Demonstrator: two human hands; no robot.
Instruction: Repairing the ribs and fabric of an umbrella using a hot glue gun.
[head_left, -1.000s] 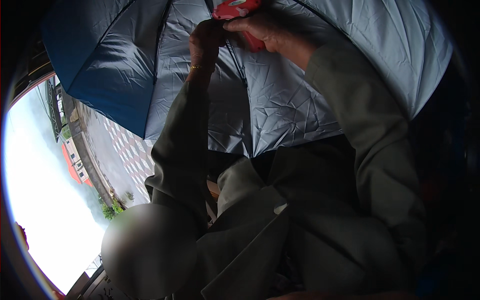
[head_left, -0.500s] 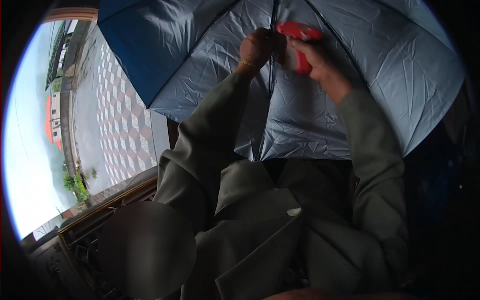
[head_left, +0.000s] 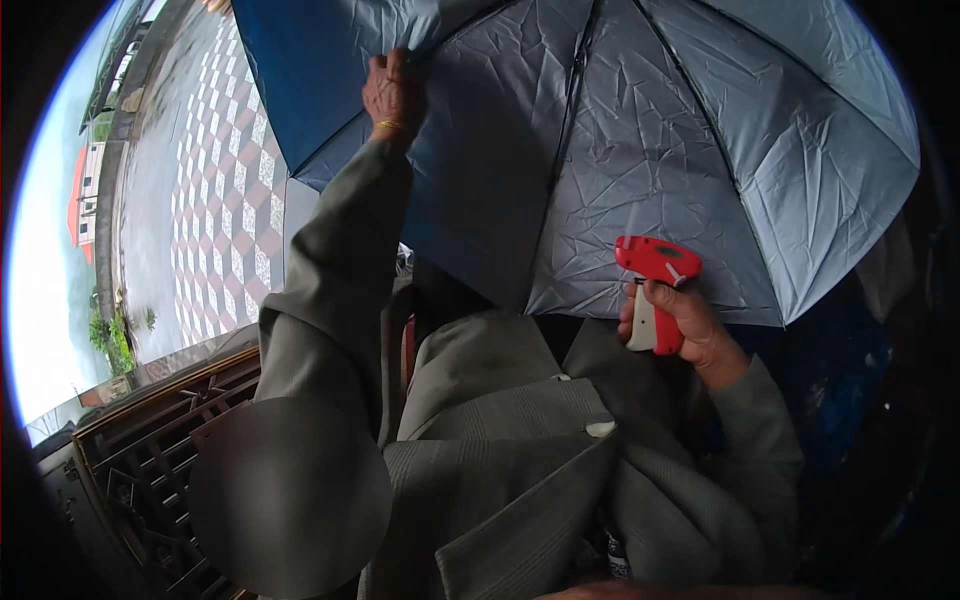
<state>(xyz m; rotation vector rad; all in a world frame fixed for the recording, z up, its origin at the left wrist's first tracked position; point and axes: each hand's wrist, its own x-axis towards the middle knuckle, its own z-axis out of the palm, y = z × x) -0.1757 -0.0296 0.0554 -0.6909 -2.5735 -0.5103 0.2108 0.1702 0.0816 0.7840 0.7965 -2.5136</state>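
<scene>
A wide umbrella, silver-grey inside and blue at its left, is spread open before me with dark ribs running over the cloth. My left hand, a thin yellow band at its wrist, is up at the far left of the canopy, its fingers closed at a dark rib. Lower down, close to the near edge of the cloth, my right hand grips a red and white tagging gun by its handle. The gun's nose points left, apart from both the ribs and my left hand.
Dark lattice metalwork stands at lower left. Beyond it lies a patterned tile pavement, with a red-roofed building farther off. My coat covers my lap. A blurred disc hides part of the lower left.
My left hand has moved left to another rib. My right hand has drawn the tagging gun down toward me, away from the middle rib. The canopy has turned and shifted slightly.
</scene>
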